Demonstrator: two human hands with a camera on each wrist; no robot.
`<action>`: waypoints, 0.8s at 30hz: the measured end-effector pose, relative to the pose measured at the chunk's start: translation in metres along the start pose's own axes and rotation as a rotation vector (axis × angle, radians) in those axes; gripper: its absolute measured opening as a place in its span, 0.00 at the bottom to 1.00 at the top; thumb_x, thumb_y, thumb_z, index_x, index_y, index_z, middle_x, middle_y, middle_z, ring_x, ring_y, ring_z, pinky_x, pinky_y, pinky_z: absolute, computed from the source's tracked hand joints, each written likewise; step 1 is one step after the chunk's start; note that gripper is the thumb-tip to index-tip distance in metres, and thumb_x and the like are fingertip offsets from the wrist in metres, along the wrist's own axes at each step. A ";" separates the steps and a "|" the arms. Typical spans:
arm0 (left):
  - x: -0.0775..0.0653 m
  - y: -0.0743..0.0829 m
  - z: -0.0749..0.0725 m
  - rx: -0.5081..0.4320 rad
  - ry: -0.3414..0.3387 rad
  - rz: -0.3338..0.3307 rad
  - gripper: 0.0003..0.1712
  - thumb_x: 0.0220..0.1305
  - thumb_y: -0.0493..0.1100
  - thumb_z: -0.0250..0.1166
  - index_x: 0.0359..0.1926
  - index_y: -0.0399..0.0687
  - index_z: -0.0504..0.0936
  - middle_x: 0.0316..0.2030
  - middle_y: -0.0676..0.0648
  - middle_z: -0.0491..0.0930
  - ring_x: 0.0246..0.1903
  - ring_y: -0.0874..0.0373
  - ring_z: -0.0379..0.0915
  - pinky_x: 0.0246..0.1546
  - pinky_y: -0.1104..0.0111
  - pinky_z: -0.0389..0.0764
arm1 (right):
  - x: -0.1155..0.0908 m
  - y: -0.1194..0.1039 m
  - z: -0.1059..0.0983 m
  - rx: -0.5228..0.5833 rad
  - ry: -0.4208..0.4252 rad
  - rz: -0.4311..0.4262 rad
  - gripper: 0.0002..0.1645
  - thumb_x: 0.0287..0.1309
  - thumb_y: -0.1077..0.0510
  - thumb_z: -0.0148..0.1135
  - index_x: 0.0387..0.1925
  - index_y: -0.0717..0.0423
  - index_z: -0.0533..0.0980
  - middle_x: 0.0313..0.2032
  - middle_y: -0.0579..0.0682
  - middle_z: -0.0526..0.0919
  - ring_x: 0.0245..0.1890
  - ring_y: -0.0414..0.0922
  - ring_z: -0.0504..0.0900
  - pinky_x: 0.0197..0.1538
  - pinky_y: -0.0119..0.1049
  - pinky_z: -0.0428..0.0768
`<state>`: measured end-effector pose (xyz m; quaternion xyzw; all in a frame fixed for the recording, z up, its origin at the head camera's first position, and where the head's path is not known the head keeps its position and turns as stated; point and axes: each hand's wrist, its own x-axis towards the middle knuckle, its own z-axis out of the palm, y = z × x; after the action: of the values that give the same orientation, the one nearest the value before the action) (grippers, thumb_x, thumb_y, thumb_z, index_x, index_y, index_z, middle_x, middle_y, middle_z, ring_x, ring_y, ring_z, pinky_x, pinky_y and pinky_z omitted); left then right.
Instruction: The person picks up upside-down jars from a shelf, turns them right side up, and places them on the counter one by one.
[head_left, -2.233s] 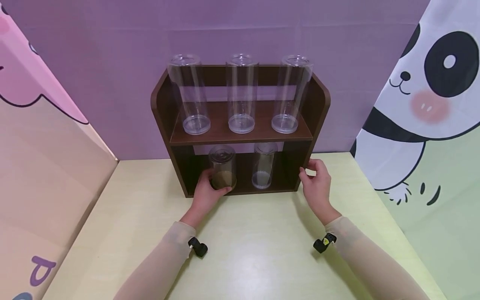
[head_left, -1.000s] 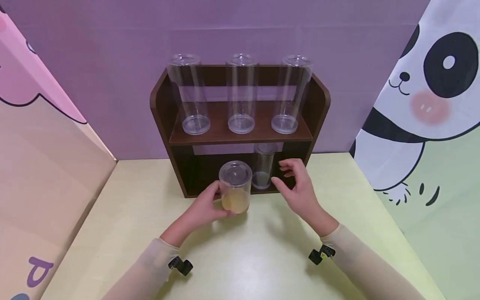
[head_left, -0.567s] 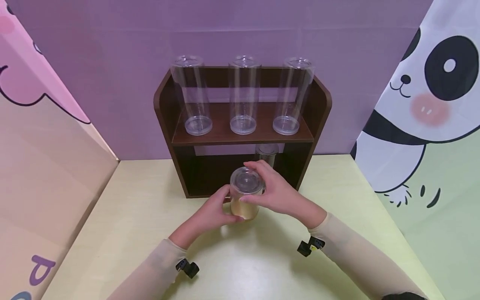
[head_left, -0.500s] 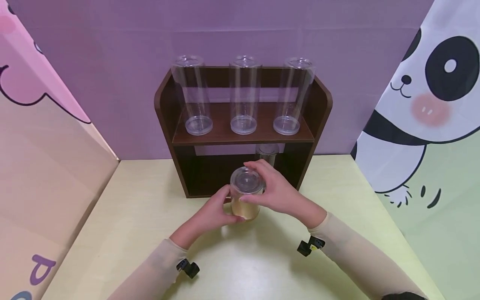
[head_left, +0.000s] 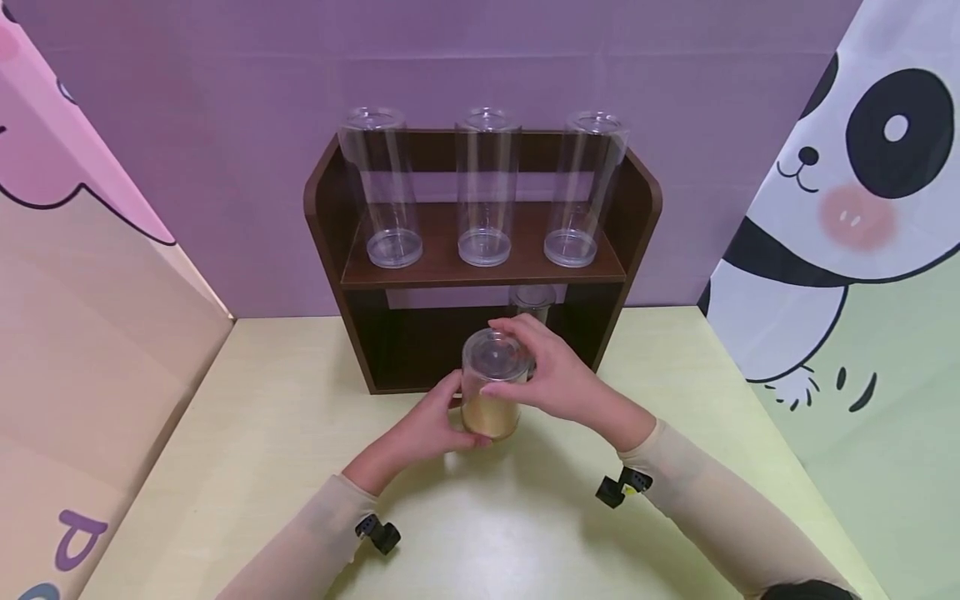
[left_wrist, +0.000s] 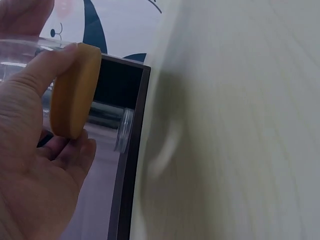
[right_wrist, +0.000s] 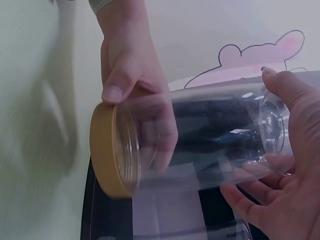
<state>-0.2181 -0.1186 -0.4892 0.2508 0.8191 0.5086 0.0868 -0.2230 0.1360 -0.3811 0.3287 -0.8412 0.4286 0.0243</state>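
Observation:
A clear cylindrical jar [head_left: 497, 357] is upside down in front of the shelf, its yellow-tan lid [left_wrist: 77, 92] at the bottom. Low down on its left side, my left hand [head_left: 427, 427] grips it, with the thumb on the lid's edge. My right hand [head_left: 558, 379] holds the upper end from the right, thumb in front and fingers behind. In the right wrist view the transparent jar wall [right_wrist: 210, 135] looks hollow, with nothing seen inside. The left wrist view shows a gap between the lid and the tabletop.
Behind the hands stands a dark brown two-tier shelf [head_left: 483, 279]. Three tall clear jars line its upper tier, the middle jar [head_left: 486, 192] among them. Another clear jar [head_left: 534, 298] on the lower tier is partly hidden by my right hand. The pale table [head_left: 480, 533] lies in front.
My left hand has brought the jar out of the lower tier, forward and to the right. My right hand left the shelf's right side and took hold of the jar. Lately both are nearly still.

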 end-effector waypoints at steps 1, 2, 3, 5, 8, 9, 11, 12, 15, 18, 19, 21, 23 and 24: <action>0.000 -0.001 -0.002 0.012 0.004 -0.005 0.55 0.56 0.47 0.89 0.78 0.53 0.67 0.71 0.50 0.74 0.74 0.48 0.70 0.76 0.44 0.72 | -0.001 0.001 -0.002 0.002 -0.004 0.001 0.48 0.59 0.49 0.87 0.76 0.52 0.74 0.62 0.46 0.80 0.62 0.46 0.81 0.64 0.50 0.85; -0.001 -0.001 -0.004 0.025 0.010 -0.005 0.54 0.56 0.48 0.90 0.77 0.52 0.68 0.69 0.50 0.74 0.73 0.48 0.70 0.76 0.45 0.73 | -0.002 0.003 -0.004 0.005 -0.009 0.006 0.48 0.59 0.50 0.87 0.77 0.52 0.74 0.63 0.46 0.80 0.62 0.46 0.81 0.65 0.50 0.85; -0.003 -0.002 -0.008 0.043 0.021 -0.005 0.53 0.56 0.48 0.90 0.77 0.51 0.69 0.68 0.50 0.75 0.73 0.48 0.71 0.76 0.46 0.73 | -0.003 0.005 -0.007 0.007 -0.015 0.011 0.49 0.59 0.50 0.87 0.77 0.52 0.73 0.63 0.46 0.80 0.62 0.46 0.81 0.65 0.50 0.85; -0.006 -0.003 -0.017 0.080 0.040 0.013 0.52 0.56 0.49 0.90 0.76 0.50 0.71 0.67 0.50 0.75 0.71 0.47 0.73 0.75 0.47 0.75 | -0.006 0.010 -0.013 0.019 -0.032 0.020 0.49 0.59 0.51 0.86 0.78 0.52 0.72 0.63 0.46 0.79 0.62 0.47 0.81 0.65 0.51 0.85; -0.011 -0.002 -0.033 0.128 0.075 0.043 0.50 0.56 0.48 0.90 0.76 0.51 0.74 0.68 0.50 0.75 0.69 0.48 0.74 0.74 0.48 0.76 | -0.011 0.021 -0.021 0.046 -0.062 0.013 0.50 0.58 0.55 0.87 0.78 0.53 0.71 0.64 0.47 0.78 0.64 0.48 0.80 0.68 0.51 0.83; -0.012 -0.001 -0.038 0.144 0.087 0.053 0.50 0.55 0.47 0.90 0.76 0.52 0.74 0.68 0.51 0.75 0.69 0.48 0.75 0.74 0.47 0.77 | -0.013 0.025 -0.023 0.056 -0.072 0.007 0.50 0.59 0.56 0.86 0.78 0.54 0.70 0.65 0.48 0.78 0.65 0.48 0.80 0.68 0.52 0.83; -0.016 0.002 -0.049 0.169 0.104 0.075 0.50 0.55 0.47 0.90 0.76 0.55 0.75 0.68 0.53 0.75 0.68 0.50 0.75 0.74 0.47 0.76 | -0.017 0.033 -0.026 0.084 -0.097 -0.008 0.52 0.58 0.58 0.87 0.79 0.54 0.69 0.67 0.49 0.77 0.67 0.49 0.79 0.69 0.52 0.83; -0.017 0.004 -0.053 0.184 0.114 0.093 0.50 0.55 0.46 0.90 0.75 0.55 0.75 0.68 0.54 0.75 0.68 0.50 0.74 0.74 0.46 0.76 | -0.019 0.036 -0.026 0.089 -0.108 -0.016 0.53 0.58 0.59 0.87 0.79 0.54 0.69 0.68 0.49 0.77 0.68 0.49 0.78 0.70 0.52 0.82; -0.021 0.012 -0.063 0.212 0.131 0.144 0.49 0.54 0.44 0.90 0.75 0.56 0.76 0.68 0.55 0.74 0.68 0.52 0.73 0.75 0.45 0.75 | -0.024 0.047 -0.025 0.114 -0.140 -0.035 0.53 0.58 0.60 0.86 0.79 0.55 0.67 0.70 0.51 0.75 0.70 0.51 0.76 0.72 0.54 0.80; -0.023 0.019 -0.069 0.208 0.138 0.192 0.49 0.53 0.41 0.90 0.74 0.55 0.77 0.67 0.55 0.73 0.68 0.53 0.74 0.75 0.48 0.75 | -0.030 0.056 -0.023 0.141 -0.154 -0.041 0.52 0.56 0.64 0.86 0.78 0.56 0.67 0.72 0.52 0.73 0.71 0.52 0.75 0.73 0.52 0.80; -0.023 0.021 -0.070 0.200 0.137 0.202 0.49 0.53 0.41 0.90 0.74 0.54 0.78 0.67 0.55 0.73 0.68 0.53 0.74 0.75 0.50 0.75 | -0.031 0.059 -0.022 0.152 -0.154 -0.041 0.52 0.56 0.65 0.86 0.77 0.56 0.67 0.72 0.52 0.73 0.72 0.52 0.75 0.73 0.51 0.80; -0.023 0.025 -0.070 0.179 0.135 0.213 0.49 0.52 0.39 0.90 0.73 0.54 0.78 0.66 0.54 0.73 0.67 0.54 0.74 0.75 0.56 0.76 | -0.033 0.062 -0.021 0.166 -0.146 -0.041 0.53 0.54 0.67 0.86 0.77 0.56 0.67 0.73 0.51 0.73 0.73 0.52 0.75 0.73 0.48 0.79; -0.024 0.025 -0.070 0.148 0.136 0.208 0.49 0.52 0.38 0.90 0.73 0.53 0.78 0.66 0.54 0.72 0.66 0.54 0.75 0.74 0.62 0.75 | -0.034 0.063 -0.020 0.187 -0.140 -0.041 0.52 0.54 0.68 0.86 0.77 0.55 0.67 0.72 0.51 0.73 0.73 0.52 0.75 0.73 0.47 0.79; -0.025 0.026 -0.069 0.132 0.139 0.203 0.49 0.52 0.38 0.90 0.73 0.53 0.78 0.66 0.54 0.72 0.65 0.55 0.74 0.74 0.65 0.75 | -0.034 0.063 -0.019 0.201 -0.139 -0.039 0.52 0.54 0.68 0.86 0.77 0.55 0.68 0.72 0.51 0.73 0.73 0.53 0.75 0.74 0.47 0.79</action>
<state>-0.2159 -0.1768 -0.4369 0.3019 0.8252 0.4758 -0.0388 -0.2370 0.1947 -0.4247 0.3748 -0.7872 0.4862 -0.0586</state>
